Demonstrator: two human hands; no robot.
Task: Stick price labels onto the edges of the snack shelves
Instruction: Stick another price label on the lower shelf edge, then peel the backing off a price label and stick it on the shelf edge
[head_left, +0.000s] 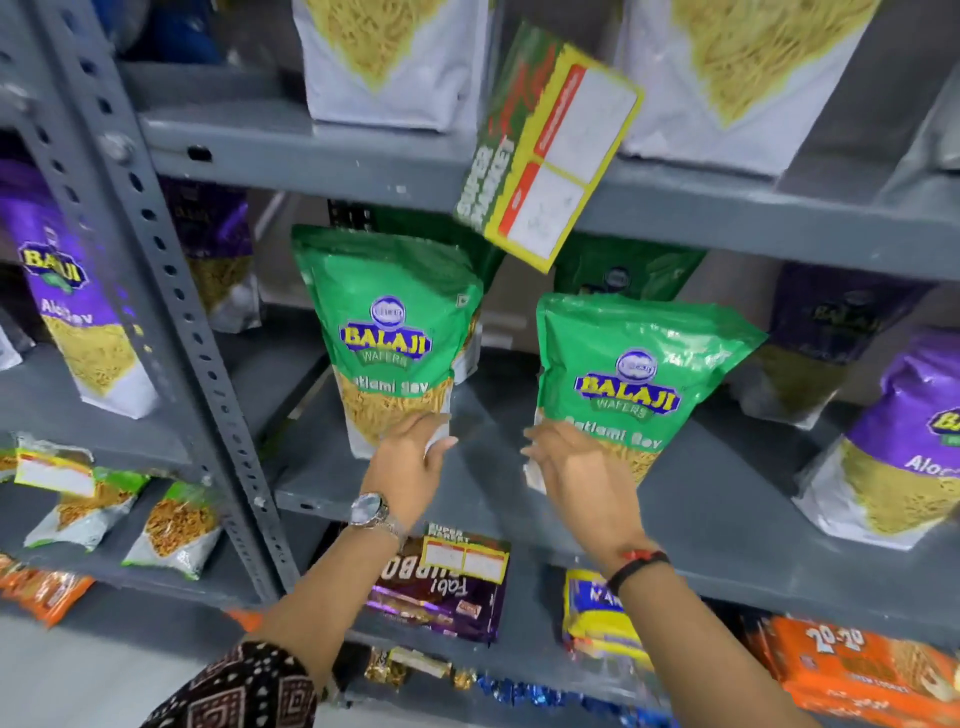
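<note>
Left hand spread loose against the base of the left green pouch — right hand likewise unclenched, touching the right green pouch; nothing grasped.

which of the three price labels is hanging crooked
The big label on the upper shelf edge, tilted steeply above the green packs; the two smaller ones sit roughly level.

Price label on upper shelf edge: yellow border, green "SUPER MARKET" strip, red bands, two blank white fields; hangs tilted, lower corner dropping below edge. Second label same design, level, at middle shelf edge. Third label on left bay, blurred. Shelves grey metal.
</note>
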